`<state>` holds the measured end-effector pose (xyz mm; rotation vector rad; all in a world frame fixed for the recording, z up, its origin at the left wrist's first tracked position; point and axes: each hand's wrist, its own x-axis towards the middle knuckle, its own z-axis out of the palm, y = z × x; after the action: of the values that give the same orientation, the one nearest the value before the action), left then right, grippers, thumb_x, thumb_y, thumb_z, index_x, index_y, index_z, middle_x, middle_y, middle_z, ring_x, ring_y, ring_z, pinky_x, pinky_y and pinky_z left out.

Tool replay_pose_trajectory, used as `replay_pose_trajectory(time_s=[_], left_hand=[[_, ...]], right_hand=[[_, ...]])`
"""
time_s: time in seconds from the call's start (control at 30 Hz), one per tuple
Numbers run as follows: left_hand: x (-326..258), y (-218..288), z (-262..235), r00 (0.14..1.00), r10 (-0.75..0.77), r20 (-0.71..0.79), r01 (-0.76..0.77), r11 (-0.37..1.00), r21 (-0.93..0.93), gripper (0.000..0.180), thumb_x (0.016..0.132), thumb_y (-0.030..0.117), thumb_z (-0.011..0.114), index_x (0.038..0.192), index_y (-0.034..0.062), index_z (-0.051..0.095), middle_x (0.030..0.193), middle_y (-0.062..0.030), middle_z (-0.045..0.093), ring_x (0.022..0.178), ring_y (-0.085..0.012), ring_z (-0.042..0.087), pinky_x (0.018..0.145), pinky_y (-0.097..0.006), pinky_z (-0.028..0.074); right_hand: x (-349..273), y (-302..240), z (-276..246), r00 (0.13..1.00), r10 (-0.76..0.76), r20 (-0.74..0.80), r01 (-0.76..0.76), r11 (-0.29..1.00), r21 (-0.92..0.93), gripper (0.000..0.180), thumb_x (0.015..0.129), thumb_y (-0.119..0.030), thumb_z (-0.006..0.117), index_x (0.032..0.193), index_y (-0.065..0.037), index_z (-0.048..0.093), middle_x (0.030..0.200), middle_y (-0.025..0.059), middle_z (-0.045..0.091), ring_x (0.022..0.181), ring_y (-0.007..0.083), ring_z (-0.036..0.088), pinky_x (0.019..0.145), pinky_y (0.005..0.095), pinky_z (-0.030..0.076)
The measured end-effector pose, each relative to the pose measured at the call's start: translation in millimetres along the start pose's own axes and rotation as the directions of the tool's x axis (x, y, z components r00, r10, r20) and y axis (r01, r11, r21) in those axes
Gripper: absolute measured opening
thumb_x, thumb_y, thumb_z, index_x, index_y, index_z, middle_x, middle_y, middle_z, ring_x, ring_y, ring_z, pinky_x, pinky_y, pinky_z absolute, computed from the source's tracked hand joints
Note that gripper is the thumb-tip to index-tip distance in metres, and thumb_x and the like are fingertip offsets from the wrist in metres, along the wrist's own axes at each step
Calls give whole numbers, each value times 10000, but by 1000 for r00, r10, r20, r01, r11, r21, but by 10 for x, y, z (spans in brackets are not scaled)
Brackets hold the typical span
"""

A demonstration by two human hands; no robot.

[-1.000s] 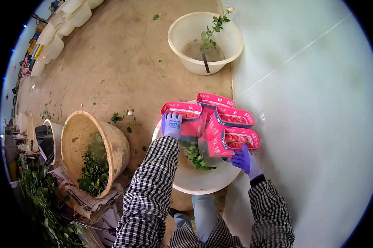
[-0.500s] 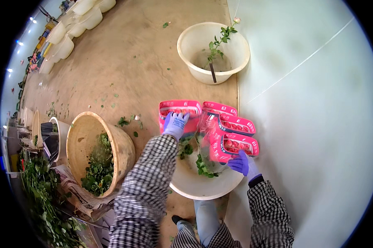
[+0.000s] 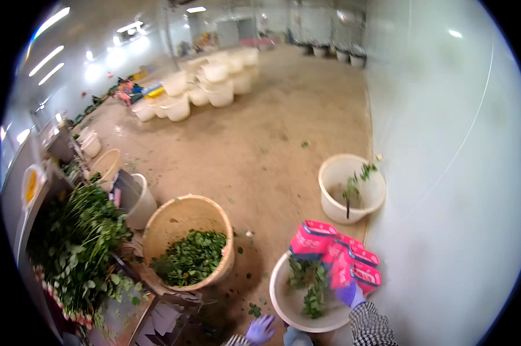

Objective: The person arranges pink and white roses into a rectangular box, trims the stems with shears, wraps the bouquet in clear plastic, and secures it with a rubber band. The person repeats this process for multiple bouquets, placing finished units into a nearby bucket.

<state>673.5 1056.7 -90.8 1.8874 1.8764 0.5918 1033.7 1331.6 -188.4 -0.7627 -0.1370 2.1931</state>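
Note:
Several rose bunches in pink wrappers [image 3: 313,237] stand in a white tub [image 3: 279,300] in front of me, leaning on its far right side. Their green leafy stems [image 3: 314,297] reach down inside it. My right hand [image 3: 350,293], in a purple glove, touches the lower part of the nearest wrapped bunch [image 3: 361,277]. Blur and the wrapper keep me from seeing how its fingers are set. My left hand [image 3: 261,330], gloved too, is off the bunches, left of the tub near the lower edge. Its fingers are apart and it holds nothing.
A tan tub of cut leaves [image 3: 194,256] stands left, beside a heap of leafy stems [image 3: 79,230]. Ahead, another white tub [image 3: 352,214] holds a single rose stem. Stacked white tubs [image 3: 177,106] lie farther off. A pale wall [image 3: 445,173] runs along the right.
My left hand has let go of the far-left wrapped bunch and drawn back down and left. The view has tilted up and turned left, showing more of the room. My right hand stays by the nearest bunch.

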Motion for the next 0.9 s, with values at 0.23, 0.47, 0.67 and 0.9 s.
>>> replay_pose_trajectory(time_s=[0.23,0.47,0.67,0.9], left_hand=[[-4525,79,-159,817,-569,-99,493,777,-392,482,896,270,675,1303,30,576,1235,-190,633,1134,-342,602,982,-410,477],[-6584,57,-867,455,-888,-65,661,386,-643,470,907,259,669,1303,25,576,1237,-181,634,1138,-322,600,983,-399,475],[-7707,-332,-1480,219,-972,-88,526,193,-829,459,916,251,664,1303,21,576,1239,-173,635,1141,-305,599,984,-390,474],[-9068,-414,-1646,-210,-977,-34,200,-9,-980,447,926,240,658,1303,15,575,1241,-163,636,1144,-285,597,985,-379,473]], right_hand=[[-997,2553,1692,851,467,-240,-460,443,-770,585,975,-445,545,1270,55,472,1114,263,650,964,355,687,805,433,585],[-2827,5626,3382,604,794,-68,-102,-8,-995,431,935,-455,647,1228,-139,638,955,40,694,670,90,616,591,222,524],[-3687,7119,4869,392,912,117,203,38,-978,335,953,-325,667,924,5,721,792,24,706,709,87,641,676,238,519],[-4162,10275,6568,3,926,376,658,282,-698,365,1015,-348,532,1211,-68,661,1002,61,713,891,139,656,840,310,526]])
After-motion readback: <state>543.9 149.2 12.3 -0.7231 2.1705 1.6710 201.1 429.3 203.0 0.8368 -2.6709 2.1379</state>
